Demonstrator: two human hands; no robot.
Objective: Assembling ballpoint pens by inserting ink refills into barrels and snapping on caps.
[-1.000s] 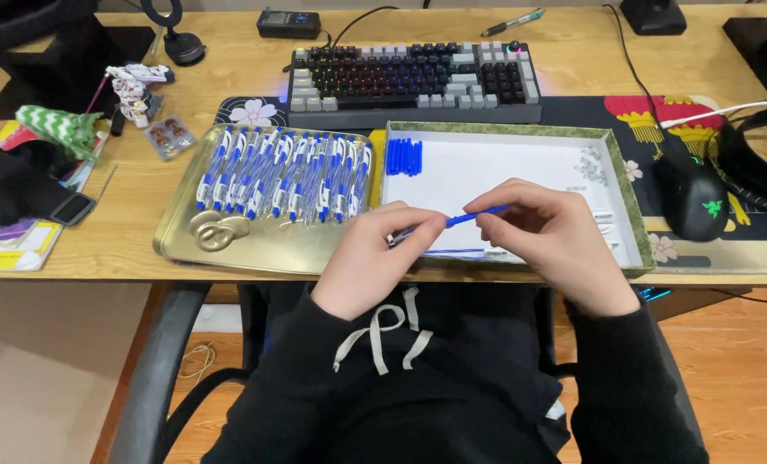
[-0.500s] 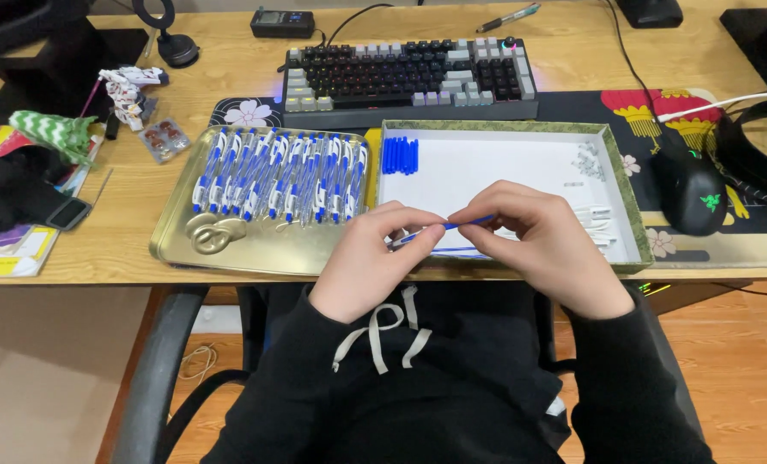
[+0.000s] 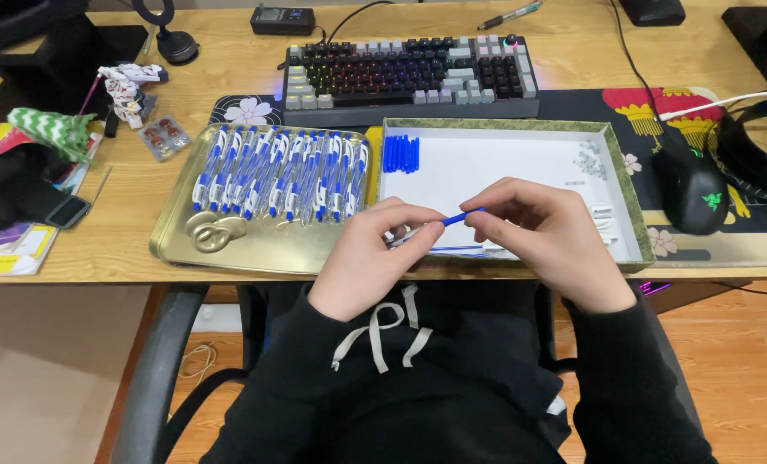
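A blue-and-white pen (image 3: 439, 225) hangs between 2 hands over the near edge of a white box (image 3: 521, 167). The left hand (image 3: 368, 256) pinches its pale barrel end; the right hand (image 3: 545, 232) clamps fingertips on the blue end. To join the parts well, it seems best to keep both ends in line and push straight. Left of the grip lies a gold tray (image 3: 182, 249) of finished pens (image 3: 280, 176); beyond it, loose blue caps (image 3: 401, 154).

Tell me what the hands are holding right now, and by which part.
Both hands pinch one slim blue-and-white pen: the left hand grips its white end, the right hand its blue end, over the white-lined box.
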